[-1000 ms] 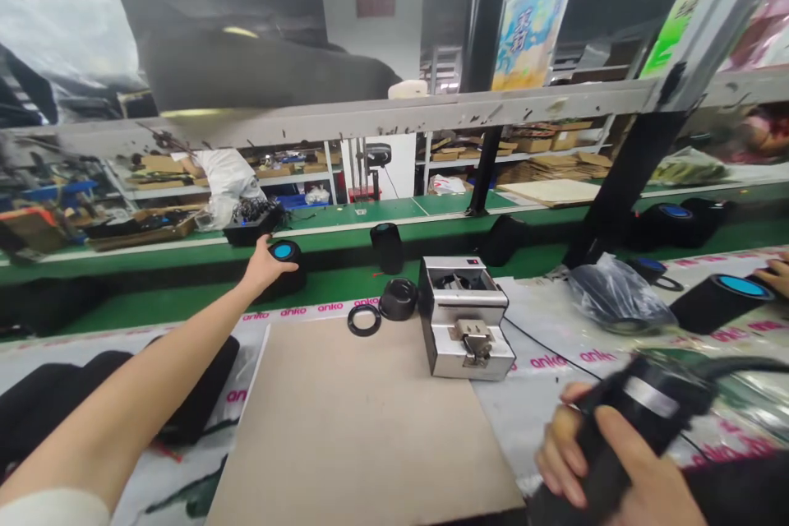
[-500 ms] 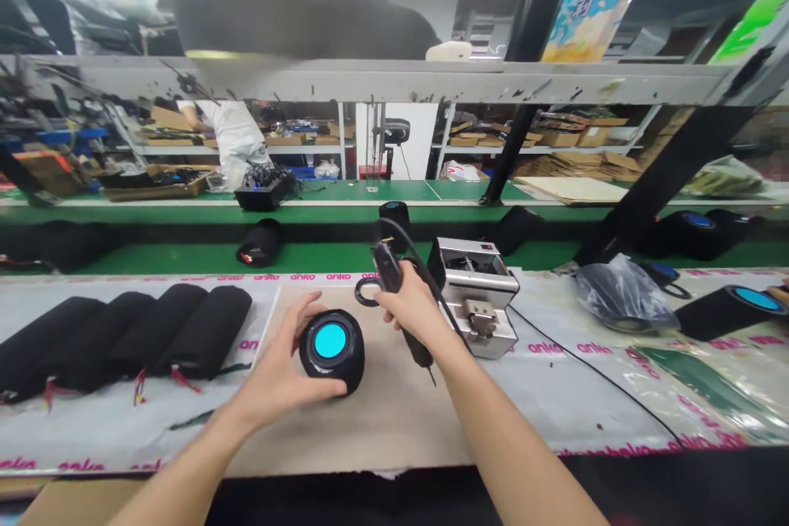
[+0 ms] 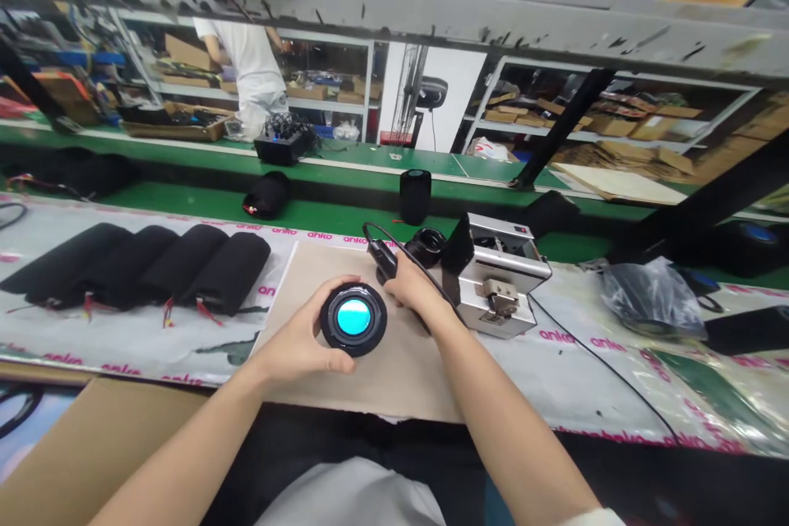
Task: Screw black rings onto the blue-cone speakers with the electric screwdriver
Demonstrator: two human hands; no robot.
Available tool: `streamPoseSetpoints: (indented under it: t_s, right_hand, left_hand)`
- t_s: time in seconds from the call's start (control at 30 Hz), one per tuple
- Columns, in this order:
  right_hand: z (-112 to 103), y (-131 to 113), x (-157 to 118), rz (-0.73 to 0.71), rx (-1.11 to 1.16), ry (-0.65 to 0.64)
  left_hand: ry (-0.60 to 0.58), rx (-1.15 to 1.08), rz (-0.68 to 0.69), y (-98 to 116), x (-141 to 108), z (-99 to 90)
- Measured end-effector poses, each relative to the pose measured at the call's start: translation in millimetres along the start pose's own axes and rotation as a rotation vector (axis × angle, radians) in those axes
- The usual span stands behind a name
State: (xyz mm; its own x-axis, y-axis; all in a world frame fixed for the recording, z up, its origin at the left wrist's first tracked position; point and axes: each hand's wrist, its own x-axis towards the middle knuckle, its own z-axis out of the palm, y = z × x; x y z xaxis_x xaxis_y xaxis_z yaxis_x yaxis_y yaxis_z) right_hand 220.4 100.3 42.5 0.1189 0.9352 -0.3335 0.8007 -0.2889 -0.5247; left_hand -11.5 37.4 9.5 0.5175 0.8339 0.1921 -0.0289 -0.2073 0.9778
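My left hand (image 3: 308, 337) is wrapped round the left side of a black cylindrical speaker (image 3: 334, 327), whose round end with a shiny cyan disc (image 3: 353, 316) faces up. To the right, my right hand (image 3: 410, 283) grips a black electric screwdriver (image 3: 383, 260) with a cord at its top end. The lower part of the tool is hidden behind my hand and forearm. Both hands are over a beige board (image 3: 394, 378). Just beyond my right hand sit black ring-shaped parts (image 3: 426, 245).
A silver screw-feeder machine (image 3: 502, 283) stands right of my right hand. Several black fabric cylinders (image 3: 228, 271) with red wires lie at left. Farther back, a black speaker (image 3: 415, 196) stands on the green conveyor. A plastic bag (image 3: 653, 296) is at right. A person (image 3: 250, 57) works beyond.
The view has tilted down and shifted. The speaker's disc end now faces me more directly, still in my left hand. The black ring near the screwdriver no longer shows separately. The screwdriver remains in my right hand.
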Motion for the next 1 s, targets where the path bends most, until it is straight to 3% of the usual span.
streamPoseSetpoints:
  t_s: [0.23, 0.47, 0.63, 0.8, 1.0]
  right_hand:
    - [5.8, 33.3, -52.3, -0.027, 0.129, -0.151]
    - [-0.8, 80.9, -98.4, -0.015, 0.297, -0.004]
    - [2.4, 110.7, -119.9, 0.048, 0.305, 0.041]
    - [-0.4, 108.7, -123.0, 0.053, 0.319, 0.021]
    - [1.5, 88.5, -103.8, -0.049, 0.378, 0.005]
  left_hand:
    - [0.106, 0.201, 0.106, 9.0, 3.1, 11.0]
    - [0.064, 0.356, 0.153, 18.4, 0.4, 21.3]
    - [0.116, 0.433, 0.314, 21.0, -6.1, 28.1]
    - [0.115, 0.479, 0.384, 22.2, -11.7, 33.2]
    - [0.179, 0.420, 0.265, 20.7, -19.5, 36.9]
